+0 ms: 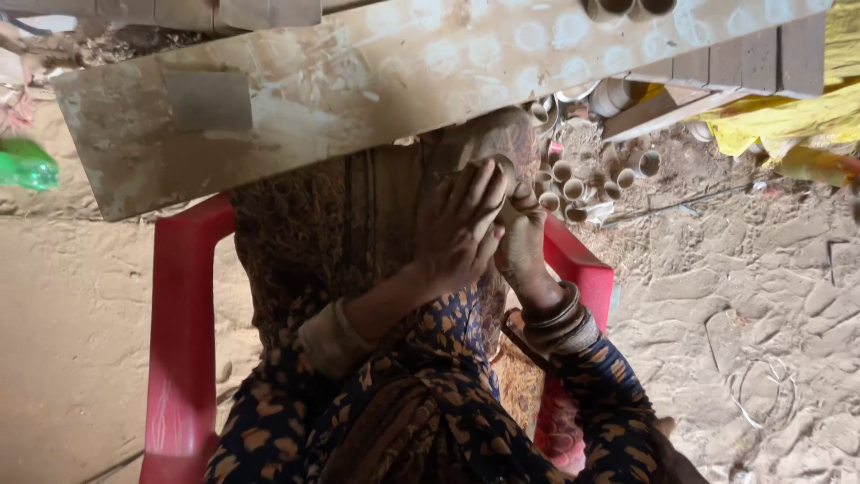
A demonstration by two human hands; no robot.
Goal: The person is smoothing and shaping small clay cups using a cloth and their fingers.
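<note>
— While both hands are down in the lap, what do you see of cups and pots?

— A cluster of small clay cups (573, 184) lies on the sandy ground (761, 287) just beyond the red plastic chair (184, 332), mouths turned various ways. As far as their openings show, they look hollow, with nothing inside. Two more cup mouths (627, 7) peek over the top edge of the long wooden plank (358, 81) that crosses the view, and a bigger pale pot (614, 94) sits under its right end; its inside is too dark to judge.

— And the piece being worked?

— A small clay cup (503, 175) is pressed between the two hands, just below the plank's lower edge, above the patterned cloth (331, 233) over the knees.

— How do the fingers sit on it?

— The left hand (459, 229) lies over the near side, fingers laid close together and curved around the wall, tips reaching the rim. The right hand (524, 242), with bangles (560, 318) on its wrist, cups it from the far side, so only the rim and a strip of wall show between the two. Both are gripping it; neither is slack.

— Anything else close by?

— A green plastic bottle (25, 163) at the left edge, well apart from the hands, and yellow sheeting (788, 116) at the upper right.
</note>
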